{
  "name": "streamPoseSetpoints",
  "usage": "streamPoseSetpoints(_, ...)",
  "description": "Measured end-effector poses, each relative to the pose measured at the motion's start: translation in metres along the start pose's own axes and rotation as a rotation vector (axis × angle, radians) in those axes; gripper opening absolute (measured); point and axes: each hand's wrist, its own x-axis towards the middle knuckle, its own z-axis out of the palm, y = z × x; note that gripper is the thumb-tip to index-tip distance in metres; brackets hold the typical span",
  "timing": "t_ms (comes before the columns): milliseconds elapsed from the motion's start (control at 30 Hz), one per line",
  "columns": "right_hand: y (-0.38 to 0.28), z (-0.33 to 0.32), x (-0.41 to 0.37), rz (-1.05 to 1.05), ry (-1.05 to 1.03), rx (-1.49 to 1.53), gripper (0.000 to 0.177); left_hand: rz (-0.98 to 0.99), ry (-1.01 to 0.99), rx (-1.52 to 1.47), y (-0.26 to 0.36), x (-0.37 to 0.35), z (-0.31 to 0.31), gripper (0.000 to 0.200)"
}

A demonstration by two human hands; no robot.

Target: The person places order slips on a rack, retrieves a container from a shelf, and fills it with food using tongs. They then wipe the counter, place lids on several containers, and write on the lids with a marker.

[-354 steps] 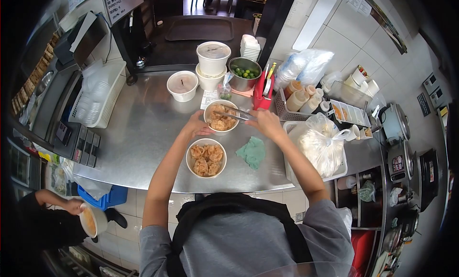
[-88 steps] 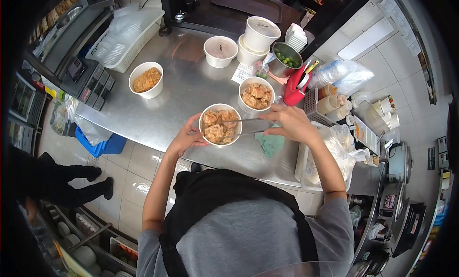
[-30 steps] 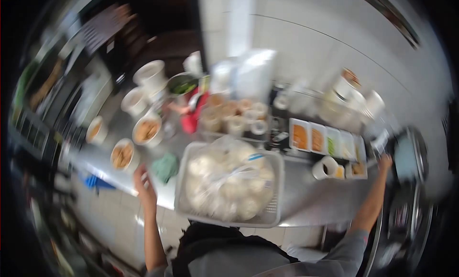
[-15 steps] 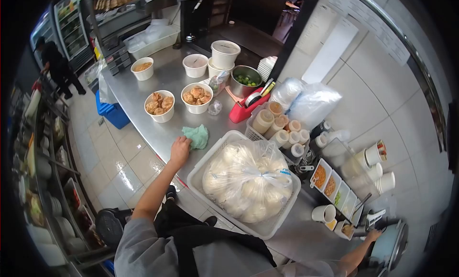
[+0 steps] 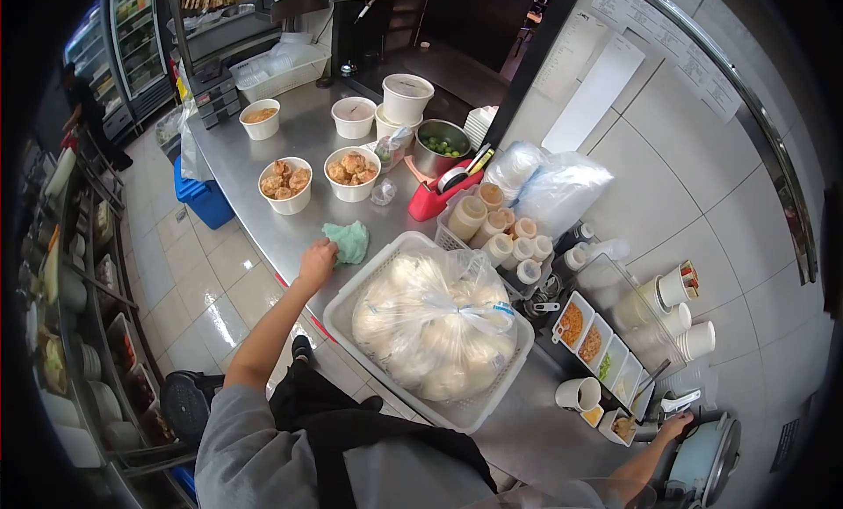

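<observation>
My left hand is closed at the near edge of a crumpled green cloth on the steel counter. Its fingertips are partly hidden against the cloth. To the right of it is a white plastic basket with a large clear bag of round white dough-like pieces in it. Far to the right, my right hand is closed beside a light blue pot or cooker. What its fingers hold is too small to make out.
Two paper bowls of fried pieces stand beyond the cloth, near lidded tubs. A red tape dispenser, sauce bottles and topping trays line the right side. A person stands at the far left.
The whole view has shifted slightly. Both my hands keep about the same places beside the cloth and the pot. The person in the background has moved a little to the left.
</observation>
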Motion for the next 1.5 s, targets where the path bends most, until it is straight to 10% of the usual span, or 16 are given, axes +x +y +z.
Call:
streamPoseSetpoints(33, -0.054, -0.029, -0.007, 0.323, -0.225, 0.174, 0.034, 0.006, -0.002, 0.017, -0.001, 0.0, 0.002, 0.007)
streamPoseSetpoints(167, -0.008, -0.01, 0.016, -0.112, -0.278, 0.086, 0.054, 0.035, -0.142, -0.051, 0.01, 0.002, -0.009, 0.009)
streamPoseSetpoints(267, -0.017, -0.015, 0.0, 0.375, -0.471, 0.37, 0.063, 0.028, -0.15, -0.112, 0.006, 0.005, -0.005, 0.012)
streamPoseSetpoints(433, -0.041, -0.041, -0.029, 0.64, -0.347, 0.327, 0.076, -0.055, -0.351, -0.339, -0.032, 0.024, 0.002, 0.016)
streamPoseSetpoints(533, -0.013, -0.022, -0.03, 0.372, 0.112, -0.24, 0.072, -0.656, -0.396, -1.087, -0.024, 0.045, -0.019, 0.025)
streamPoseSetpoints(667, -0.06, -0.036, -0.019, 0.438, 0.121, 0.066, 0.062, -0.715, -0.139, -1.402, 0.012, 0.106, -0.001, 0.039)
streamPoseSetpoints(733, -0.108, -0.044, -0.016, 0.379, 0.153, -0.119, 0.057, -0.85, 0.075, -1.481, 0.005, 0.144, 0.022, 0.041)
streamPoseSetpoints(833, -0.187, -0.079, -0.023, 0.433, 0.046, 0.583, 0.056, -0.909, 0.218, -1.422, -0.026, 0.185, 0.066, 0.04)
streamPoseSetpoints(1167, -0.488, -0.141, -0.116, 0.011, -0.141, 0.794, 0.049, -0.784, -0.322, -1.528, -0.05, 0.161, 0.014, 0.032)
streamPoseSetpoints(1333, -0.678, -0.141, -0.224, -0.557, -0.358, 0.762, 0.043, -0.659, -0.349, -1.464, -0.062, 0.15, 0.022, 0.019)
streamPoseSetpoints(1500, -0.809, -0.122, -0.306, -0.689, -0.539, 0.818, 0.028, -0.607, -0.411, -1.44, -0.067, 0.156, 0.016, 0.019)
